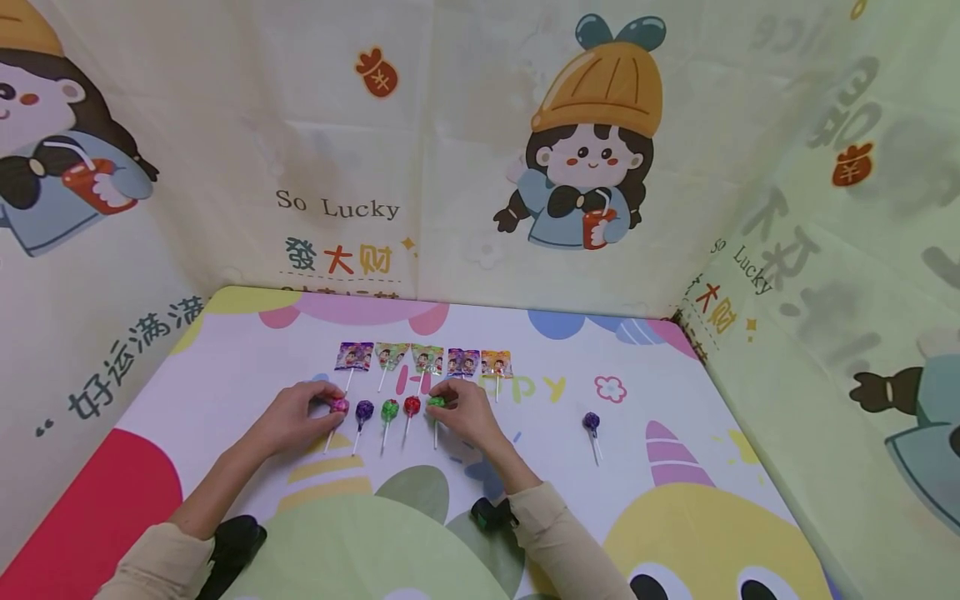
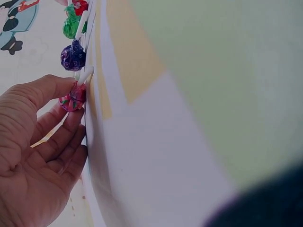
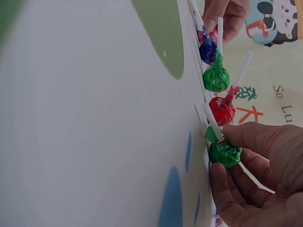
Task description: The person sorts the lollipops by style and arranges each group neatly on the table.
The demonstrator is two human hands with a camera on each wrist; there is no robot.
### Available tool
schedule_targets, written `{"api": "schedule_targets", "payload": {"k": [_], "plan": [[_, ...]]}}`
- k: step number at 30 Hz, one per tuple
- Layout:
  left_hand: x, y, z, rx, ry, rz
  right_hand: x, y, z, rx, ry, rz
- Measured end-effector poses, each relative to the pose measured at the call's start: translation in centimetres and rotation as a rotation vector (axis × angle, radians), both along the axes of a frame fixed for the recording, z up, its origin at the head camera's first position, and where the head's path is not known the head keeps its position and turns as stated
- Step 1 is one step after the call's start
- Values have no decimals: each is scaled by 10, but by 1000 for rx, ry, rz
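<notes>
The left hand [image 1: 294, 419] pinches a pink lollipop [image 1: 339, 406] and the right hand [image 1: 467, 411] pinches a green lollipop [image 1: 437, 402]; 3 lollipops [image 1: 388, 409] lie between them on the tabletop [image 1: 675, 500].

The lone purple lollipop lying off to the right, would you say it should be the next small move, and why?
Probably yes: the right hand could let go of the green lollipop and fetch the lone purple lollipop. Five round lollipops already lie in a row below the flat wrapped ones, the left hand pinching the pink lollipop at its far end, and only the purple one lies apart.
</notes>
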State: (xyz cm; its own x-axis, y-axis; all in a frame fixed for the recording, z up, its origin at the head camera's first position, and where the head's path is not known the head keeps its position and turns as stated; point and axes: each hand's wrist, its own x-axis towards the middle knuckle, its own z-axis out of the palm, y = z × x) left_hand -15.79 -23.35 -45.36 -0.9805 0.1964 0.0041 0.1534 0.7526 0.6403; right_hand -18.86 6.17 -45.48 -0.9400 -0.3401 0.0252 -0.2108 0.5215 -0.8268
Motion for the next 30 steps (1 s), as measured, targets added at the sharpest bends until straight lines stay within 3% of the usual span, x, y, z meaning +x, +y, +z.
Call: {"api": "schedule_targets", "payload": {"k": [30], "plan": [[1,1,0,6,6,3,5,5,3,3,3,-17]]}}
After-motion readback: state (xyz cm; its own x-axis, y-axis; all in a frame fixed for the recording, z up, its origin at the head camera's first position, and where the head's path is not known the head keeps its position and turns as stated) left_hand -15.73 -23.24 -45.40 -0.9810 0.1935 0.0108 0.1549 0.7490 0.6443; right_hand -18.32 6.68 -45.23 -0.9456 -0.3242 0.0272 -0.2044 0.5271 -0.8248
